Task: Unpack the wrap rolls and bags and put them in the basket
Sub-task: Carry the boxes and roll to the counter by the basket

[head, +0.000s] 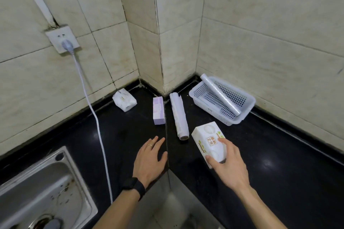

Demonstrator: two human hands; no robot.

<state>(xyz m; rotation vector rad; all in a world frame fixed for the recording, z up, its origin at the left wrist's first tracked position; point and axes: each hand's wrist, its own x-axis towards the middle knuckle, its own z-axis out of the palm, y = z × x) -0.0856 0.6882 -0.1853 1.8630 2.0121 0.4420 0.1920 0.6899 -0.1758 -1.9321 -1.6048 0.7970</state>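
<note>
Leftward, white cable (98, 122) beside steel sink (28, 188).

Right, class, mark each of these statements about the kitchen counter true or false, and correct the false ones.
1. The right hand grips the white box. True.
2. The basket is empty. False: a clear wrap roll lies in it, with one end poking over the rim.
3. The left hand holds the purple box. False: it rests flat on the counter, apart from that box.
4. A plug sits in the wall socket. True.
5. The paper-wrapped roll stands upright. False: it lies flat on the counter.
</note>
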